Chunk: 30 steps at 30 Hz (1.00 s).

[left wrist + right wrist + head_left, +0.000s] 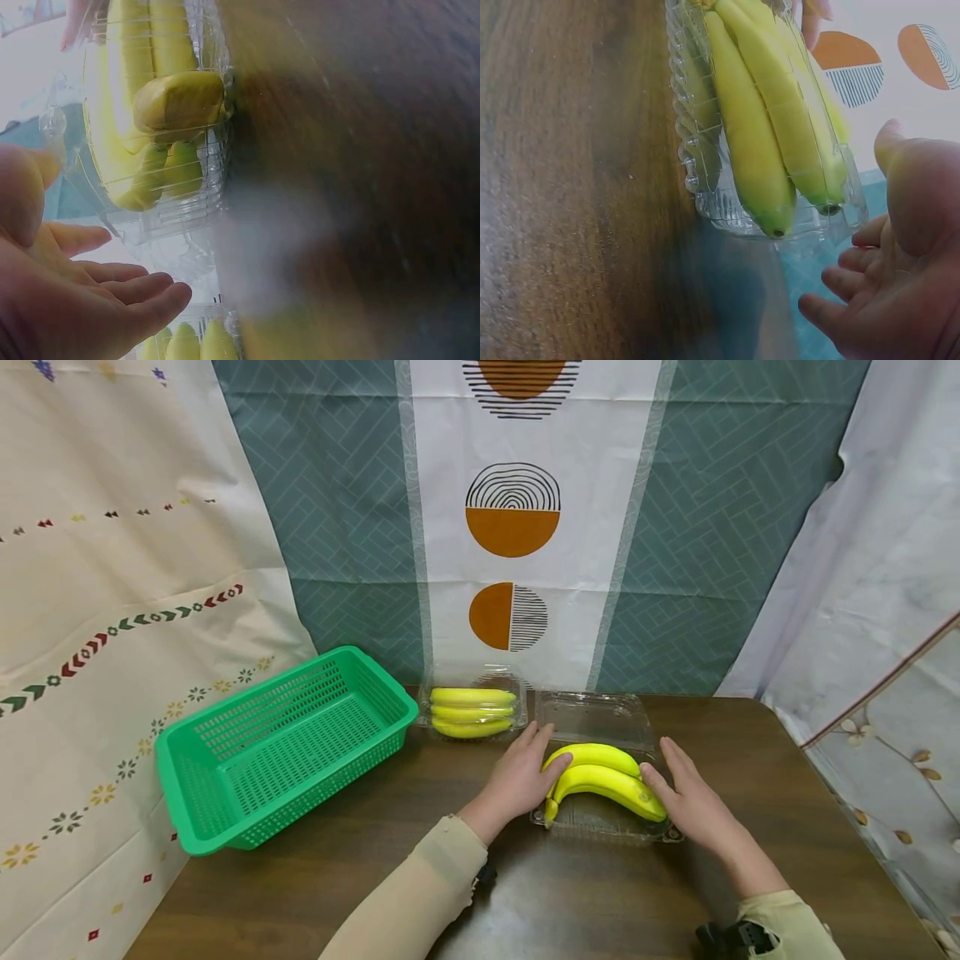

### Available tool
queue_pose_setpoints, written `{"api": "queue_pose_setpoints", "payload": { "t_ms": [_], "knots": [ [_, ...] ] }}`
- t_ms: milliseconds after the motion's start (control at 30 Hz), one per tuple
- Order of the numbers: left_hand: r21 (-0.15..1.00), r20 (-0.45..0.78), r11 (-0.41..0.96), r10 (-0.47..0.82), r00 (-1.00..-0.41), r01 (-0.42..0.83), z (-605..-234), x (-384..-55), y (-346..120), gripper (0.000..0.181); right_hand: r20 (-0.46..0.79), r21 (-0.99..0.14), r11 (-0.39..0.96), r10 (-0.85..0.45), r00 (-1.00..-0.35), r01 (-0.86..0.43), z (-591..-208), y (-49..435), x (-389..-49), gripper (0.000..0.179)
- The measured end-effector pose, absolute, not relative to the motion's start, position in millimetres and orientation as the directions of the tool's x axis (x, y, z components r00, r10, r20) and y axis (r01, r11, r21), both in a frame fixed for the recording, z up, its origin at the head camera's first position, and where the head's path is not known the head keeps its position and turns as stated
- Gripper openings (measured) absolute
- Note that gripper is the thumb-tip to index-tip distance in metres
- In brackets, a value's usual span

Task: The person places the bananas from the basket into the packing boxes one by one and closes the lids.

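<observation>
A bunch of yellow bananas [609,782] lies in a clear plastic clamshell box [600,828]. The box's lid [596,717] is folded back behind it, flat on the table. My left hand [519,778] is at the box's left side with fingers extended and the thumb over the end of the bunch. On the opposite side is my right hand [693,797], its fingers stretched forward and the thumb by the banana tips. In the left wrist view, the bananas' thick stem end [180,103] shows through the box wall. Green-tinged tips [769,214] face my right hand in the right wrist view.
Just left of the open lid, a second clear box [471,713] of bananas stands near the curtain. Further left is a green perforated basket [292,752] with nothing in it. Patterned cloth [517,527] hangs along the back of the brown table [570,893].
</observation>
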<state>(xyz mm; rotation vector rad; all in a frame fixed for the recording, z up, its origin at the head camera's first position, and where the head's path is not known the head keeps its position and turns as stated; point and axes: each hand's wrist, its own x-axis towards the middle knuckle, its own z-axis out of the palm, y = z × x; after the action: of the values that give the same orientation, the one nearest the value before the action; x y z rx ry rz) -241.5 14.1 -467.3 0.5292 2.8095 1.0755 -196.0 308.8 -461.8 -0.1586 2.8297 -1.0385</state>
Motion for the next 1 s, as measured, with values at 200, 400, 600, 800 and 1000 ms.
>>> {"api": "queue_pose_setpoints", "payload": {
  "t_ms": [200,400,600,800,1000],
  "knots": [
    [0.683,0.031,0.679,0.34,-0.94,0.268,-468.7,-243.3,14.1,0.073,-0.095,-0.661,0.748,-0.152,-0.984,-0.052,-463.2,310.4,-203.2,0.093],
    [0.686,0.022,0.68,0.336,-0.942,0.259,-471.5,-244.9,14.1,0.072,-0.113,-0.668,0.743,-0.164,-0.98,-0.047,-464.1,311.9,-209.6,0.094],
    [0.7,0.006,0.674,0.326,-0.945,0.237,-473.0,-246.9,14.6,0.072,-0.14,-0.683,0.73,-0.162,-0.977,-0.023,-467.7,313.3,-214.8,0.096],
    [0.713,-0.008,0.666,0.322,-0.947,0.22,-477.9,-251.0,15.9,0.073,-0.173,-0.691,0.723,-0.153,-0.973,0.009,-470.3,315.7,-218.9,0.097],
    [0.726,-0.01,0.653,0.323,-0.946,0.215,-481.3,-255.6,17.9,0.074,-0.202,-0.698,0.715,-0.144,-0.969,0.039,-471.1,316.9,-222.4,0.099]
  ]
}}
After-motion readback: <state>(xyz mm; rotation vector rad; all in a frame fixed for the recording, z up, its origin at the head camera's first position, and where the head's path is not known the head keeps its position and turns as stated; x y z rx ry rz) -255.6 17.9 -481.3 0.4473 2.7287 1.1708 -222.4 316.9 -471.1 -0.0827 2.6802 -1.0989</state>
